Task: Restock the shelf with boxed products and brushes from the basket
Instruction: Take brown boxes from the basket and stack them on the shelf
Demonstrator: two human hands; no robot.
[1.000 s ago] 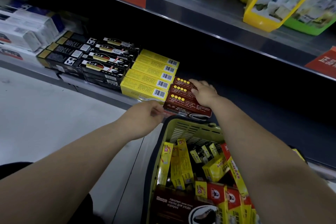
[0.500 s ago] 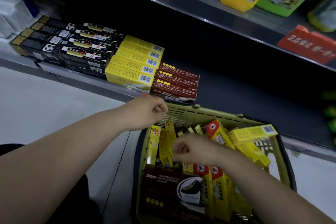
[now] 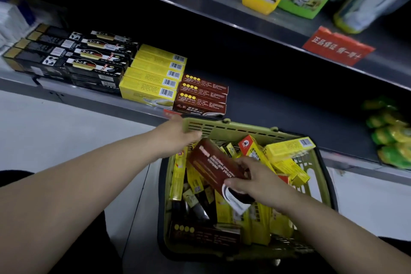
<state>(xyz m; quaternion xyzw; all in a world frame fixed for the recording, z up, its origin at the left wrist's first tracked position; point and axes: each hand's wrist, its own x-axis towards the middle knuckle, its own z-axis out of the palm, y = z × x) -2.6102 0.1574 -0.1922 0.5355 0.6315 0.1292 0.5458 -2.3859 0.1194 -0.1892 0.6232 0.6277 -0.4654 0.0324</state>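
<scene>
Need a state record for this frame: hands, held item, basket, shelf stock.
right hand: grips a brown box above the basket
left hand: at the basket's far rim; grip unclear
basket contents: loose boxes, mostly yellow, some brown
shelf: black boxes, yellow boxes, brown boxes, left to right; bare space to their right
stage: box in hand, not yet shelved

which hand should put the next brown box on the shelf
Right. The right hand grips a brown box over the basket, just below the brown stack on the shelf. The left hand holds no box and sits by the basket rim.
</scene>
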